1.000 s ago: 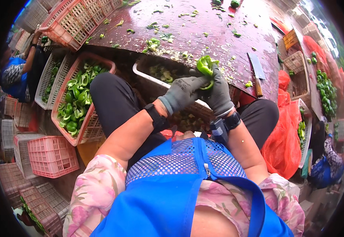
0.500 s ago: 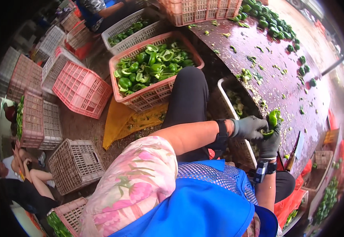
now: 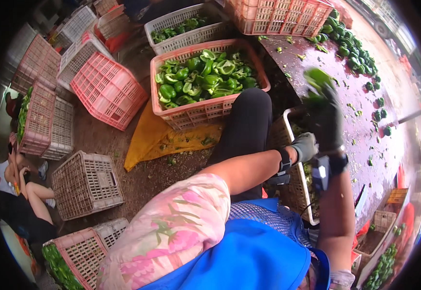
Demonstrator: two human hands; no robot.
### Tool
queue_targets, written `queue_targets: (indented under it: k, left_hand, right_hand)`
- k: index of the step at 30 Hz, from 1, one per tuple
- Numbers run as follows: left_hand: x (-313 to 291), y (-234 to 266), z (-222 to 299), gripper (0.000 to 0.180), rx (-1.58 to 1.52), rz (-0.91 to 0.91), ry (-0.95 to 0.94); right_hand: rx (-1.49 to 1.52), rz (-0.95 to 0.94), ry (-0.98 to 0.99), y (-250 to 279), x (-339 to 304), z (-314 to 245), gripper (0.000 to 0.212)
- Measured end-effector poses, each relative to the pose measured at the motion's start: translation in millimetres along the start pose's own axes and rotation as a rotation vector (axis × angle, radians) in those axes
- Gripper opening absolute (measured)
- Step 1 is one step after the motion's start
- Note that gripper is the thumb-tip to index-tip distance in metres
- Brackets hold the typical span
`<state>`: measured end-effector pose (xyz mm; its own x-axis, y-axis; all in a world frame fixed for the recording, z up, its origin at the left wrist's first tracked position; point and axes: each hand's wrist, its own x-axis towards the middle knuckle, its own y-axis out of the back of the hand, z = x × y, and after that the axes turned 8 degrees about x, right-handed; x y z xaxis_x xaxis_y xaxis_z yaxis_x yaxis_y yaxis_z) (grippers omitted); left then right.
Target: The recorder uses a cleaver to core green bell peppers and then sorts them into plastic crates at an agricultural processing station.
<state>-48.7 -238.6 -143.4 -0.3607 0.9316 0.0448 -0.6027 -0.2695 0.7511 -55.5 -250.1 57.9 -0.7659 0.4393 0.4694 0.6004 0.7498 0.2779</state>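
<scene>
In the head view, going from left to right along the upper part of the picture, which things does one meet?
Overturned pink plastic crate → pink plastic crate full of cut green peppers → gloved right hand holding a green pepper → wet dark red table with whole green peppers at its far edge.
</scene>
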Motion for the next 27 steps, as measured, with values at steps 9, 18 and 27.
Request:
queue_targets:
  k: [9,18,27]
  left_hand:
    - [-25.9,42.0,2.0,0.021,-0.31,-0.211,-0.332]
    - [68.4,101.4,22.0,0.033,-0.088,0.13,-0.172]
    - [222.4,131.7,-155.9,0.08,0.465,0.287,0.202]
  right_hand:
    - [0.053,0.022,-0.074,-2.0,-19.6,-36.9,0.041]
    - [-0.769,0.289,-0.365,188.3,-205.5,64.7,0.043]
    - [-1.022,0.199,-0.834,203.1,-220.1,107.8,0.061]
